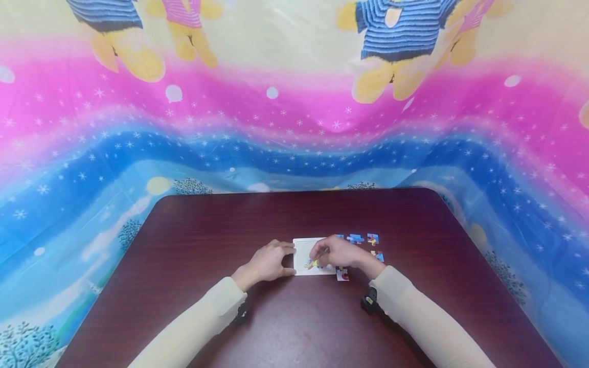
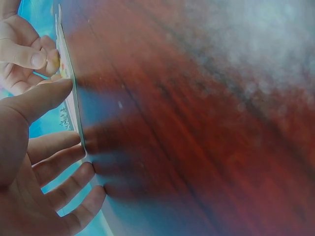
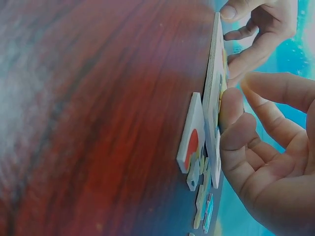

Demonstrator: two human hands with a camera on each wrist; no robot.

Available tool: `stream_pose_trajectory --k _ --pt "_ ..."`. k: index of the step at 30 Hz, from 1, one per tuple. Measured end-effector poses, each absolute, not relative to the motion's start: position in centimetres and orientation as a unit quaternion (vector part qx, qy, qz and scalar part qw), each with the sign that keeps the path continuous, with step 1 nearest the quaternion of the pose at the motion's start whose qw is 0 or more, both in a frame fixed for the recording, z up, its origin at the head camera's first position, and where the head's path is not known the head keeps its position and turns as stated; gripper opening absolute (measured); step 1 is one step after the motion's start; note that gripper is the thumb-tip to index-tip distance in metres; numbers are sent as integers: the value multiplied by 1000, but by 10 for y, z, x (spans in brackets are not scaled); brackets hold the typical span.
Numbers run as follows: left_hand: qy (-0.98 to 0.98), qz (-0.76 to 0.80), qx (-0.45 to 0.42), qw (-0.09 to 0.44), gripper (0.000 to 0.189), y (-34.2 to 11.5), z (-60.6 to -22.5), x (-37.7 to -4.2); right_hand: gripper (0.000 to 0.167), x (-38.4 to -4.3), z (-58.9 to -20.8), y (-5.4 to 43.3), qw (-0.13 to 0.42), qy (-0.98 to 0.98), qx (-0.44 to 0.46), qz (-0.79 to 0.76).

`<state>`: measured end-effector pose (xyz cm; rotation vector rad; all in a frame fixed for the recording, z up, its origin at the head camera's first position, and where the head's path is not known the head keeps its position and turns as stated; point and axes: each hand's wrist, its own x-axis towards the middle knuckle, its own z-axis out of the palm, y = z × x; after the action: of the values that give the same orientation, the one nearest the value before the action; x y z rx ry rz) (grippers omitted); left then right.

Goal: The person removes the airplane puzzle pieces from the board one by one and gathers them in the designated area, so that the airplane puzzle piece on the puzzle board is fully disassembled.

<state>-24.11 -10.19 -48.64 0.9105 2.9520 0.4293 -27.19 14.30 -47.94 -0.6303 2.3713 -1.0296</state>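
A small white puzzle tray (image 1: 301, 249) lies flat on the dark table, with yellow printed puzzle pieces (image 1: 312, 264) along its near side. My left hand (image 1: 268, 260) rests at the tray's left edge. Its thumb is at the near corner and the fairly straight fingers (image 2: 59, 145) touch the side. Over the tray's right part is my right hand (image 1: 338, 250), fingers bent and fingertips (image 3: 231, 105) right at the tray's surface. Thumb and fingers come close together there; I cannot tell whether a piece is between them. The right hand hides part of the tray.
Loose puzzle pieces lie right of the tray: a blue one (image 1: 355, 238), one at the far right (image 1: 373, 239), another below it (image 1: 378, 256), and a white-and-red one (image 1: 342, 275) at the near corner. A printed curtain (image 1: 294, 168) hangs behind the brown table (image 1: 221, 220).
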Motion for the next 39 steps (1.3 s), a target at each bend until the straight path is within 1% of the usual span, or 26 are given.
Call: stream_pose_trajectory --k 8,15,22,32,39 --pt "946 138 292 11 56 -101 -485 -243 19 -274 -478 140 222 868 -240 -373" --pt "946 139 292 10 56 -102 -486 -241 21 -274 -479 140 224 865 -237 -380" --pt "946 140 291 10 55 -102 -488 -242 23 -272 -478 139 212 867 -251 -375" --pt "946 144 290 11 56 -102 -488 -242 20 -271 -478 136 227 862 -235 -388" --pt "946 143 290 10 56 -101 -488 -241 20 -270 -477 135 218 874 -236 -364"
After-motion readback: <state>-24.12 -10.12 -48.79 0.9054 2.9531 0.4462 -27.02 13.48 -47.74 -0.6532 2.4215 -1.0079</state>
